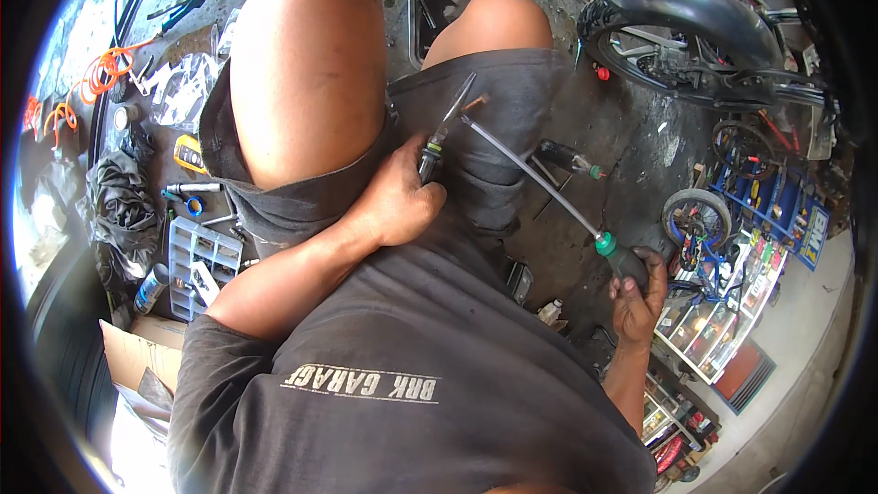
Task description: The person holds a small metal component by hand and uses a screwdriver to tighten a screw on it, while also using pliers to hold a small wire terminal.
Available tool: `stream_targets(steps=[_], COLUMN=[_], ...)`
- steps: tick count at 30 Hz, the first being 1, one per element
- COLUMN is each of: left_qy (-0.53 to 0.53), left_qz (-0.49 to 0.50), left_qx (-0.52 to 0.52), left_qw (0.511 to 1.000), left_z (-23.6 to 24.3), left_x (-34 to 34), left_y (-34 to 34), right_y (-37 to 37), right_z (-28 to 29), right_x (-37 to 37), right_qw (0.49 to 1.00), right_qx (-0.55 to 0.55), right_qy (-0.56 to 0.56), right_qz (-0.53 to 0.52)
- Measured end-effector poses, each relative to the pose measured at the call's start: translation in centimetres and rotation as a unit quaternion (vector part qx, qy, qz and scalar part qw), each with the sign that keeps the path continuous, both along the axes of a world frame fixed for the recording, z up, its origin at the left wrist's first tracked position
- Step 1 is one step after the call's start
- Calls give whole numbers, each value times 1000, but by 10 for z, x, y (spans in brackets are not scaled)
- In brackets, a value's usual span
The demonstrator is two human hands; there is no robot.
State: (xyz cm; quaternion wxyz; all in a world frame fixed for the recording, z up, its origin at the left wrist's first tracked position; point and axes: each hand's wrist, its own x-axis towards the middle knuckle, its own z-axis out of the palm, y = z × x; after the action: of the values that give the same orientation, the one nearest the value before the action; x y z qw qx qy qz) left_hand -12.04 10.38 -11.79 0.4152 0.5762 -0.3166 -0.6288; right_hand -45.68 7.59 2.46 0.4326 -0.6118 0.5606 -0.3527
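My left hand (404, 199) is closed around the handles of a pair of long-nose pliers (455, 108), jaws pointing up over my right thigh. In my right hand (637, 300), the fingers wrap the green-and-dark handle of a long screwdriver (540, 180). Its shaft slants up and left, so the tip comes close to the plier jaws. Beside that tip is a small copper-coloured piece (476, 105); whether the pliers or the screwdriver touch it, I cannot tell. Both tools are held above my dark shorts (498, 128).
A metal tray (414, 9) with parts lies beyond my knees. A motorcycle wheel (631, 59) stands at far right. Another green-tipped screwdriver (581, 165) is near my right thigh. At left are a compartment box (187, 242), a yellow meter (189, 154) and a coiled orange hose (99, 73).
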Motion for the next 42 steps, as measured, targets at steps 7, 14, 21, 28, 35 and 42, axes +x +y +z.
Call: stream_targets(steps=[7,14,21,28,35,42], left_qy=[-18,-49,-76,-96,-153,-124], left_qz=[25,-1,29,69,59,38], left_qx=[-48,-49,-161,-241,-300,-280], left_qw=[998,998,984,963,940,951], left_z=[3,7,6,5,8,6], left_x=[-1,3,3,6,11,16], left_y=[3,9,12,12,10,10], right_y=[-2,5,4,-9,-14,-20], right_z=[19,-1,-32,-44,-64,-68], right_x=[0,-44,-23,-62,-24,-26], right_qw=[941,932,941,816,854,837], right_qx=[316,319,262,505,412,429], right_qy=[-58,-95,-172,-262,-306,-335], right_qz=[-109,-146,-130,-102,-88,-62])
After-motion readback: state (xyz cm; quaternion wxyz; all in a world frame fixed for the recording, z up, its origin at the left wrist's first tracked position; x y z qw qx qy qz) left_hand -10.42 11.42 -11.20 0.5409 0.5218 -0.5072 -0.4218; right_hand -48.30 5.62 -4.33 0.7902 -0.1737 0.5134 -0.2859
